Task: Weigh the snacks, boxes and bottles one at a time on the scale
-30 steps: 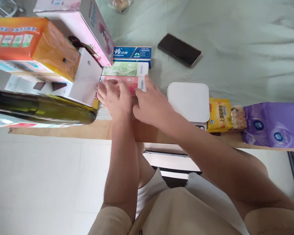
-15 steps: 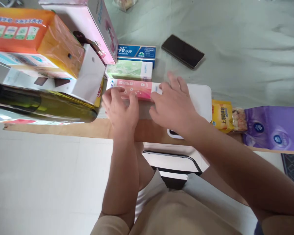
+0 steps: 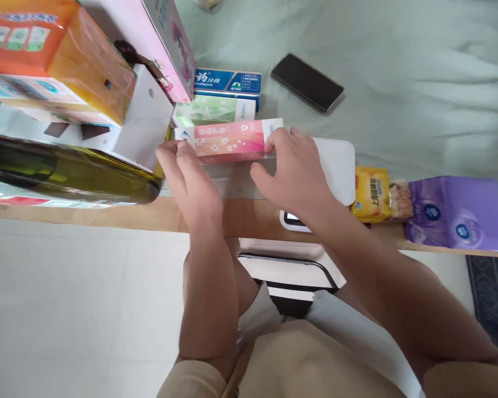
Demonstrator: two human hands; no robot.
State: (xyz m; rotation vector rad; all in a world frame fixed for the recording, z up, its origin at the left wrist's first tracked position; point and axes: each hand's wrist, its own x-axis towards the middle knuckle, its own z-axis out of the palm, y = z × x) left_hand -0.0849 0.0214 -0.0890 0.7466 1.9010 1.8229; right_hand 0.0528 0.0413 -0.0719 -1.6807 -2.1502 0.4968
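Pale green cloth (image 3: 398,83) covers most of the worktop (image 3: 249,221), leaving a wooden edge showing along the front. Biggest of the goods is the orange pack (image 3: 25,44) at far left, with a dark green bottle (image 3: 87,171) nearer the edge and a tall pink carton (image 3: 166,38) behind. At the right end sits a purple pack (image 3: 456,213); the flat white scale (image 3: 338,160) lies between it and the hands.

Next comes the slim pink box (image 3: 228,141), in front of the others. A second ago it lay square against the green box (image 3: 216,110), partly covered by both hands; now it is skewed, its right end farther from the person, and most of its top shows. That seems to put it out of the row, handled on its own by its ends. The left hand (image 3: 195,188) has bent fingers at the left end, though I cannot tell whether they grip. The right hand (image 3: 294,166) is partly spread, fingers touching the right end, thumb apart. Whether the box is lifted is unclear.

Smaller still: the blue toothpaste box (image 3: 228,82), the phone (image 3: 307,83), and the yellow packet (image 3: 371,193) beside the scale
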